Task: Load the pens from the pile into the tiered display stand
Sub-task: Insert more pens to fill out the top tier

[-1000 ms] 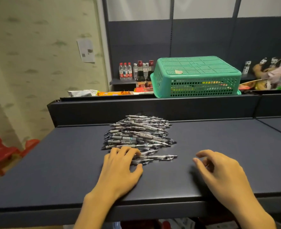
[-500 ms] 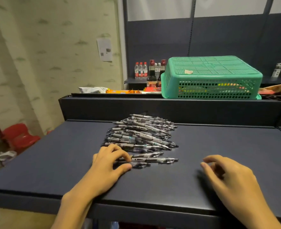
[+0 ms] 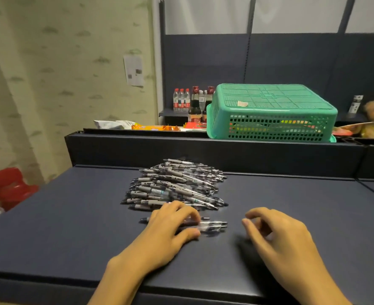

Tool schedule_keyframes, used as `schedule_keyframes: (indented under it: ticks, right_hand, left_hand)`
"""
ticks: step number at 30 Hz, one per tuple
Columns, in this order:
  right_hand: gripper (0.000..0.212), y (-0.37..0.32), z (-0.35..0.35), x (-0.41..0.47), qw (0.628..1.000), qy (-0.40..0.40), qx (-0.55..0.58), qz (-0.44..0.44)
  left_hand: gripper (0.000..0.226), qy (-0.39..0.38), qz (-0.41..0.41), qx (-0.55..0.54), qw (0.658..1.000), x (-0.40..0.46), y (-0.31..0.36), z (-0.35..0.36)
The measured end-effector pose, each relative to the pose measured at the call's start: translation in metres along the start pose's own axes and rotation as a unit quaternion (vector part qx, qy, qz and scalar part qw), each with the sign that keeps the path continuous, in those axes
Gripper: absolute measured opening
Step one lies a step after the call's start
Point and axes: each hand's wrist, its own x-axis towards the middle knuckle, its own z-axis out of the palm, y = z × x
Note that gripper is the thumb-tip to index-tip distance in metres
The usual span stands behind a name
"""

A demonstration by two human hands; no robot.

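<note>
A pile of grey and clear pens [image 3: 175, 183] lies in the middle of the dark blue table [image 3: 71, 216]. My left hand [image 3: 166, 234] rests at the pile's near edge. Its fingers and thumb curl round a few pens [image 3: 212, 225] that lie apart from the pile, with their tips sticking out to the right. My right hand [image 3: 285, 238] hovers just right of those pens with loosely curled fingers and holds nothing. No tiered stand appears in this view.
A raised dark ledge [image 3: 203, 150] runs behind the table. An upturned green basket [image 3: 271, 113] sits on it, beside snack packets [image 3: 155, 127]. Bottles [image 3: 181, 100] stand on a shelf behind. Red chairs [image 3: 8, 186] stand on the floor at the left.
My left hand has drawn a few pens toward me, away from the pile, and closed round them. My right hand has moved in closer to them. The view shifted leftward.
</note>
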Motion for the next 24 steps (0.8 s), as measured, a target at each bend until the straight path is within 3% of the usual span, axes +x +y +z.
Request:
schedule_keyframes:
  ticks: [7, 14, 18, 24]
  right_hand:
    - [0.005, -0.014, 0.008, 0.005, 1.000, -0.003, -0.002, -0.005]
    - [0.004, -0.033, 0.011, 0.017, 1.000, 0.006, 0.011, -0.018]
    - [0.004, -0.038, 0.014, 0.026, 0.999, 0.021, 0.008, -0.025]
    - [0.003, -0.046, 0.021, 0.025, 1.000, 0.010, -0.002, -0.019]
  left_hand:
    - [0.031, -0.062, 0.004, 0.017, 0.998, 0.001, -0.016, -0.016]
    - [0.023, -0.111, -0.030, 0.181, 0.977, -0.005, -0.020, -0.037]
    - [0.018, -0.081, -0.033, 0.254, 0.963, -0.010, -0.017, -0.044]
    - [0.030, -0.001, -0.021, 0.289, 0.957, -0.009, -0.027, -0.053]
